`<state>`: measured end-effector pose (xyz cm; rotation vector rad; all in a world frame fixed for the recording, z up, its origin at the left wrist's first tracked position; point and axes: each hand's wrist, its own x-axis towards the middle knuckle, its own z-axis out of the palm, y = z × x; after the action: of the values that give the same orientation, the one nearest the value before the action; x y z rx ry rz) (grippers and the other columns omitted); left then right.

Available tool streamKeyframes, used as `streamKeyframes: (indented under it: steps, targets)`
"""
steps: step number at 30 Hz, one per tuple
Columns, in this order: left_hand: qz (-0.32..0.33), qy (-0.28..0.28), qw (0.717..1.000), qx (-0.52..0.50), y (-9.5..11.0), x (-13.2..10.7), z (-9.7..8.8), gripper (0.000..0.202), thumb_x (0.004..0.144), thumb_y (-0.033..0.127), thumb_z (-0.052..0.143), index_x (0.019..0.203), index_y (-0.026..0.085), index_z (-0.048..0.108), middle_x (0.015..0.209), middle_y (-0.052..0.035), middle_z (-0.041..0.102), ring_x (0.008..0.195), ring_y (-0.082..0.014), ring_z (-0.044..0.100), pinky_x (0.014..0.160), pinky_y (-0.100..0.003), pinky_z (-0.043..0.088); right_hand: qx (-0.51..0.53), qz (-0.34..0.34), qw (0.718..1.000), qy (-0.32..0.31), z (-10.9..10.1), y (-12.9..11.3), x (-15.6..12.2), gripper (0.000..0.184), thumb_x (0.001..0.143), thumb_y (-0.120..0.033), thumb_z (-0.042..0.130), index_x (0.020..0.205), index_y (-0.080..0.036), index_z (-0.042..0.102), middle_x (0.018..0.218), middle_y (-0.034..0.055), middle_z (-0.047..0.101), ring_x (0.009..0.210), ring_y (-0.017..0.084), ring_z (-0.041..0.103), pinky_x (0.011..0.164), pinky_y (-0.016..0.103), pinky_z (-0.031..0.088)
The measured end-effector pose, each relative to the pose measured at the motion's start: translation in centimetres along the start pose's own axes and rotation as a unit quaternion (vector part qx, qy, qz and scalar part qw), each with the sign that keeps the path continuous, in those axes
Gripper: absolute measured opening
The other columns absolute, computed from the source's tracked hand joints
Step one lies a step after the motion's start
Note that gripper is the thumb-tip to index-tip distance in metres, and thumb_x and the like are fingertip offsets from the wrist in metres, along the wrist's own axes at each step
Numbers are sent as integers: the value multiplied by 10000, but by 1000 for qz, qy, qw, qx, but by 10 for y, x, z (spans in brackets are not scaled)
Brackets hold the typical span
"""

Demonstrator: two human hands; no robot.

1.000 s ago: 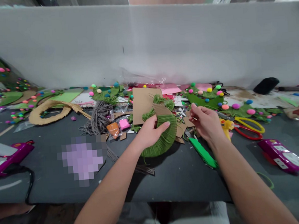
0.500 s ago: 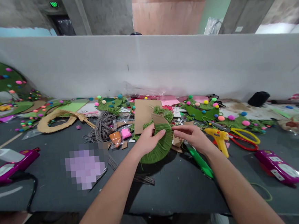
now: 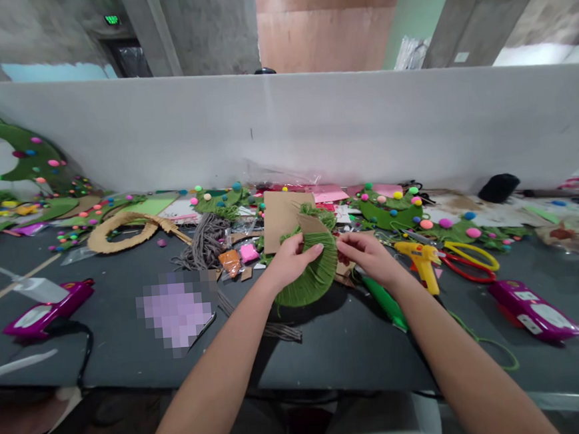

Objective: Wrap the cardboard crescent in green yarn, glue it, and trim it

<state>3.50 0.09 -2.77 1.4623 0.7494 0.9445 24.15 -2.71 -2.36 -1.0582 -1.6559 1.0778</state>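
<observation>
My left hand [image 3: 295, 260] grips a cardboard crescent wrapped in green yarn [image 3: 307, 284], its thumb lying across the front of the windings. A bare brown cardboard tip [image 3: 314, 224] shows at the top of the crescent. Close to the right edge of the piece, my right hand [image 3: 365, 254] has thumb and fingertips pinched together on the green yarn; the strand at the fingertips is hardly visible. A loose green strand [image 3: 497, 346] trails on the table beyond my right forearm. Beneath the right wrist lies a green-handled tool [image 3: 385, 302].
Right of my hands are a yellow glue gun [image 3: 423, 260], scissors with red and yellow handles [image 3: 468, 263] and a purple device [image 3: 535, 310]. To the left lie grey yarn [image 3: 206, 240], a tan wrapped ring [image 3: 120, 233] and another purple device [image 3: 51, 309]. A white partition [image 3: 187, 131] stands behind.
My right hand's fingers have curled closer together and moved slightly up beside the crescent. The crescent, in my left hand, sits a little higher and further right; the whole view has shifted slightly.
</observation>
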Motion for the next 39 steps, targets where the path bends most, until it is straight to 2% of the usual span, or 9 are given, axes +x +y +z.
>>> streamKeyframes:
  steps: [9, 12, 15, 19, 22, 24, 28, 33, 39]
  targets:
    - [-22, -6, 998, -51, 3, -3, 0, 473, 747, 446, 786, 1095, 142, 685, 1188, -141, 710, 1018, -247, 680, 940, -413, 524, 113, 70, 990, -39, 8, 7, -4, 376, 852, -563, 638, 925, -197, 596, 793, 1, 583, 712, 134, 539, 741, 288, 482]
    - [-30, 11, 999, -40, 2, -2, -2, 483, 749, 462, 779, 1090, 133, 685, 1160, -131, 716, 1013, -241, 672, 912, -386, 524, 155, 91, 983, -32, 7, 9, 0, 384, 844, -567, 645, 832, -186, 596, 738, -6, 577, 665, 125, 537, 684, 271, 461]
    - [-43, 55, 997, -28, 1, 0, -5, 462, 744, 473, 780, 1042, 132, 694, 1087, -109, 731, 973, -220, 668, 860, -339, 523, 130, 88, 986, 49, 1, 14, 5, 500, 837, -624, 611, 645, -167, 553, 637, -7, 530, 588, 111, 499, 596, 250, 408]
    - [-71, 66, 992, -84, -2, 1, -7, 421, 734, 454, 794, 1012, 152, 704, 1039, -91, 741, 920, -202, 677, 773, -292, 529, 44, 68, 985, 154, -10, 19, 8, 434, 716, -579, 757, 813, -163, 682, 696, 13, 611, 595, 119, 500, 557, 246, 377]
    - [-81, 90, 988, -92, -2, 3, -10, 411, 726, 467, 795, 998, 171, 709, 980, -72, 746, 811, -171, 681, 637, -243, 496, 6, 68, 977, 203, -14, 19, 7, 471, 759, -611, 700, 626, -163, 646, 577, 21, 572, 546, 126, 475, 540, 266, 375]
    - [-86, 127, 984, -85, -2, 4, -13, 415, 713, 487, 797, 983, 185, 709, 936, -55, 745, 711, -138, 665, 533, -206, 427, 6, 64, 974, 218, -14, 17, 6, 480, 776, -622, 675, 639, -161, 673, 613, 42, 615, 556, 132, 495, 550, 275, 400]
    - [-74, 172, 975, -120, -3, 6, -14, 419, 693, 494, 807, 964, 195, 694, 890, -35, 733, 641, -117, 654, 469, -182, 388, 47, 67, 990, 112, -10, 14, 5, 534, 739, -528, 762, 1168, -221, 680, 1090, 74, 706, 746, 153, 623, 640, 276, 490]
    - [-43, 215, 960, -175, -4, 9, -7, 437, 664, 473, 833, 936, 167, 682, 892, -37, 734, 617, -116, 650, 501, -211, 476, 61, 114, 991, -45, 5, 7, 1, 425, 800, -507, 717, 1059, -171, 707, 900, 56, 710, 709, 138, 611, 660, 268, 491]
    - [-53, 257, 934, -242, -4, 13, -5, 387, 697, 436, 829, 912, 174, 642, 808, -5, 714, 584, -83, 626, 495, -178, 455, 88, 118, 986, -81, 13, 1, -1, 361, 772, -457, 759, 974, -163, 702, 909, 50, 704, 727, 131, 618, 680, 257, 483]
